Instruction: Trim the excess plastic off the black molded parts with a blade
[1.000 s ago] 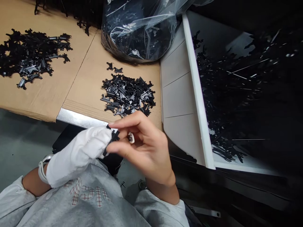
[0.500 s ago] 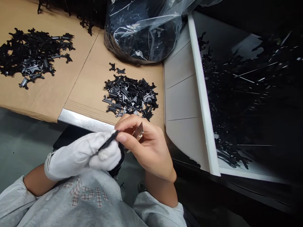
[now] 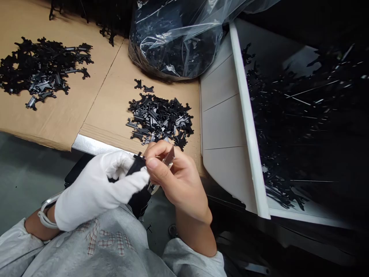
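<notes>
My left hand (image 3: 95,184), in a white glove, pinches a small black plastic part (image 3: 136,164) by its edges. The part has short prongs at its upper end. Bare, my right hand (image 3: 181,184) is closed around a flat, pointed metal blade (image 3: 170,155); its tip sticks up between thumb and fingers, and its lower end shows beneath the palm. My right thumb and fingertip meet the right edge of the black part. Just beyond my hands, a pile of similar black parts (image 3: 161,117) lies on the cardboard-covered table (image 3: 100,111).
At left lies a second pile of black parts (image 3: 43,73). A clear plastic bag (image 3: 175,42) of black pieces stands at the back. To the right, a white-walled bin (image 3: 248,115) holds more black pieces. A metal strip (image 3: 92,145) edges the table.
My left hand has turned and opened its grip shape around the black part, which now shows its broader face instead of a thin edge. My right hand stays close, still holding the blade.
</notes>
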